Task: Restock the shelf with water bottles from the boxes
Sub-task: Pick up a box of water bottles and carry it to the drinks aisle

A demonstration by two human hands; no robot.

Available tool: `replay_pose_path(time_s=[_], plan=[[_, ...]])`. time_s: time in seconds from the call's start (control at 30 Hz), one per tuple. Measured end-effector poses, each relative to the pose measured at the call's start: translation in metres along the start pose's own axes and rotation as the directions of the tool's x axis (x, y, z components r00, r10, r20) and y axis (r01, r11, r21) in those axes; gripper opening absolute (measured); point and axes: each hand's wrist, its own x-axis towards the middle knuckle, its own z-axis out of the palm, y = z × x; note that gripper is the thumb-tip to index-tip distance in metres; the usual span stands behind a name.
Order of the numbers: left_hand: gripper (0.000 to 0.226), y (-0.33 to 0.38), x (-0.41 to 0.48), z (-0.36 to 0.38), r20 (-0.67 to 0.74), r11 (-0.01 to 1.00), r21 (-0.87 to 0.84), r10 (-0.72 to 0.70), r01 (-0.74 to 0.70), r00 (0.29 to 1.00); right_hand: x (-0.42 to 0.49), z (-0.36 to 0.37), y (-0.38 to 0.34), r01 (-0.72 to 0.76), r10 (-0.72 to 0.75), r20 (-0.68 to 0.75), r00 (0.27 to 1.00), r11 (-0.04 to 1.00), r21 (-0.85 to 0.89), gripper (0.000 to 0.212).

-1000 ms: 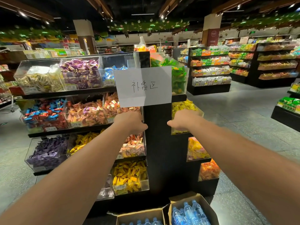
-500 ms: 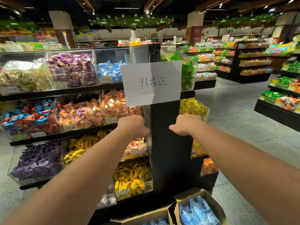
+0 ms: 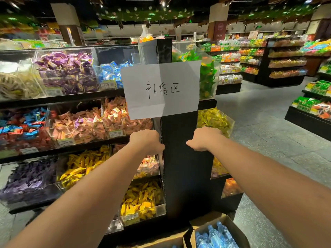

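Landmark: the tall black end panel (image 3: 179, 167) of the candy shelf stands straight ahead; all places below are given from it.
Paper sign: a white paper sheet with handwritten black characters (image 3: 161, 90) hangs across the upper part of the panel and sticks out past both its side edges.
Left hand (image 3: 146, 141): at the left edge of the panel, below the sign, back of the hand up. The fingers are curled under into a fist, with nothing visible inside. The thumb tip is at the panel edge; if it really touches, I cannot tell.
Right hand (image 3: 204, 138): at the right edge of the panel, same height, also curled into a fist with nothing visible in it.
Water bottles: the clear plastic bottles with blue labels (image 3: 213, 237) lie in an open brown cardboard box (image 3: 234, 228) on the floor at the foot of the panel, a little to its right, well below both hands and between the forearms.
Second box: another open brown cardboard box (image 3: 166, 241) stands just left of the first one, partly cut by the frame.
Edges: left of the panel, clear plastic candy bins (image 3: 71, 74) fill the shelf rows right up to its edge.
Open room: right of the panel, the grey stone floor (image 3: 268, 136) spreads wide, up to a low black display shelf (image 3: 308, 122) far right.
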Motion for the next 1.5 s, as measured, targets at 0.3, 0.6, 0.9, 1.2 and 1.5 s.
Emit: replay_pose_path(time_s=[0.3, 0.6, 0.9, 1.2, 1.5], plan=[[0.036, 0.033, 0.057, -0.004, -0.006, 0.997, -0.018, -0.077, 0.077, 0.997, 0.065, -0.005, 0.032, 0.082, -0.082, -0.007, 0.997, 0.996, -0.018, 0.048], [0.036, 0.032, 0.074, 0.021, 0.075, 0.989, -0.02, -0.145, 0.147, 0.987, 0.099, 0.02, 0.026, 0.163, -0.162, 0.038, 0.986, 0.987, -0.013, 0.048], [0.043, 0.002, 0.072, 0.082, 0.194, 0.987, -0.057, -0.135, 0.148, 0.972, 0.108, 0.081, -0.021, 0.184, -0.189, 0.176, 0.966, 0.982, 0.046, 0.053], [0.04, -0.016, 0.039, 0.247, 0.484, 0.982, -0.131, -0.056, 0.136, 0.874, 0.079, 0.235, -0.075, 0.223, -0.22, 0.474, 0.853, 0.973, 0.051, 0.05], [0.032, -0.047, 0.001, 0.384, 0.656, 0.981, -0.14, -0.009, 0.134, 0.754, 0.061, 0.361, -0.116, 0.126, -0.162, 0.63, 0.76, 0.987, 0.102, 0.042]])
